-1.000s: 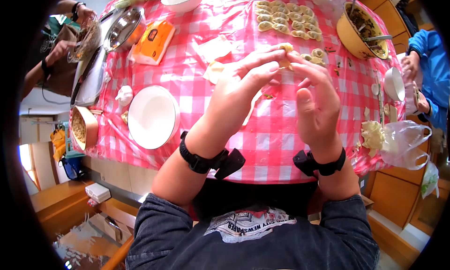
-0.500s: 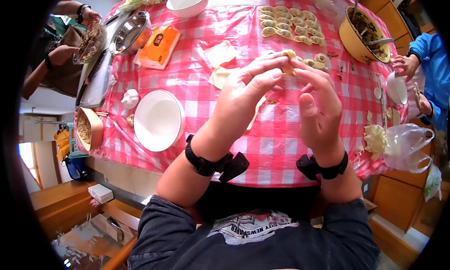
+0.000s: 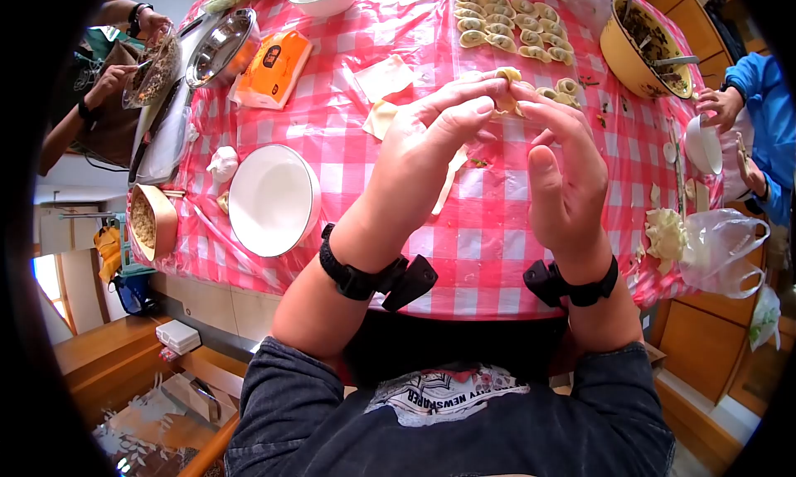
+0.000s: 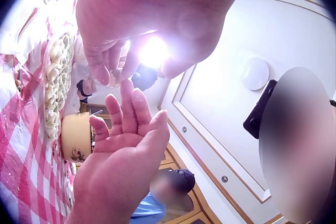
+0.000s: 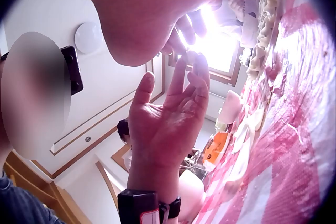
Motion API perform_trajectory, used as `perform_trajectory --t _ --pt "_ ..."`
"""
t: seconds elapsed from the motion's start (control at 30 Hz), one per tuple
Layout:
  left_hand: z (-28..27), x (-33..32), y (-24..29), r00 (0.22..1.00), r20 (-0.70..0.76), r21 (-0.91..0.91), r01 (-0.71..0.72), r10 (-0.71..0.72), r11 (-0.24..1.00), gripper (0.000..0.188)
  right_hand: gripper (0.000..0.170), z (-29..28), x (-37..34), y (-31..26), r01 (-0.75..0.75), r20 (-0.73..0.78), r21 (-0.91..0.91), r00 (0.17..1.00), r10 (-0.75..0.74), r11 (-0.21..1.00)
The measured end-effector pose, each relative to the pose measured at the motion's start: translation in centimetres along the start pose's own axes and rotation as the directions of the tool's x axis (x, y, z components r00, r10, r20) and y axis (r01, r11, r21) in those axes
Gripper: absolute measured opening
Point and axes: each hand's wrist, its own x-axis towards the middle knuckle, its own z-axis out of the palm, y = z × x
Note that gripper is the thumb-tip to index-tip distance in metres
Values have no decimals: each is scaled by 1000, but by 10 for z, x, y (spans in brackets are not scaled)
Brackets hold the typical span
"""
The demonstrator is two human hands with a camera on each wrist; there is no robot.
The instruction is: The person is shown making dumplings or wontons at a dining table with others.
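Observation:
Both hands are raised over the table in the head view, their fingertips meeting at a pale wonton (image 3: 508, 74). My left hand (image 3: 406, 154) pinches it from the left, palm inward, with the thumb stretched along near the index finger. From the other side the fingers of my right hand (image 3: 574, 174) bend in and grip it, the right thumb standing apart. In both wrist views the fingertips and glare mostly hide the wonton. Square wrappers (image 3: 385, 78) lie on the cloth beyond the left hand, and a strip of wrapper (image 3: 450, 183) shows beside it.
Folded wontons (image 3: 498, 28) stand in rows at the back, near a yellow bowl of filling (image 3: 614, 61). A white bowl (image 3: 274, 200), garlic (image 3: 223, 164) and an orange tissue pack (image 3: 271, 69) sit left. A plastic bag (image 3: 723, 253) lies right. People stand at both sides.
Both hands stay joined at the wonton with slight finger shifts. At the right, the other person's hand has moved to the small white bowl. The head view shifts slightly.

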Motion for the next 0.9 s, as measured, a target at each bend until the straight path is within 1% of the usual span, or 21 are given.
perform_trajectory --t 0.03,0.1,0.3,0.43,0.5,0.8,0.9 --pt "-1 0 -1 1000 0 0 1 -1 1000 47 31 0 0 0 5 1 -5 1000 -5 1000" --pt "-3 1 -5 1000 -11 -100 -27 26 995 39 31 0 -1 1 10 -1 -7 1000 -10 1000" --pt "0 0 -3 999 -31 -121 -15 11 993 39 31 0 0 1 14 -5 -6 1000 -14 1000" --pt "-2 0 -4 1000 -16 -128 -5 3 992 39 31 0 0 0 15 -6 -1 1000 -15 1000" --pt "-1 -1 -2 1000 -18 -70 1 -2 998 48 31 1 0 1 16 -8 -2 1000 -16 1000" --pt "0 -1 -3 1000 -13 -82 4 -5 997 49 31 1 -1 0 8 -3 -4 1000 -8 1000" --pt "3 -1 -3 999 -38 -92 10 -13 996 49 31 2 -2 1 0 3 2 1000 0 1000"
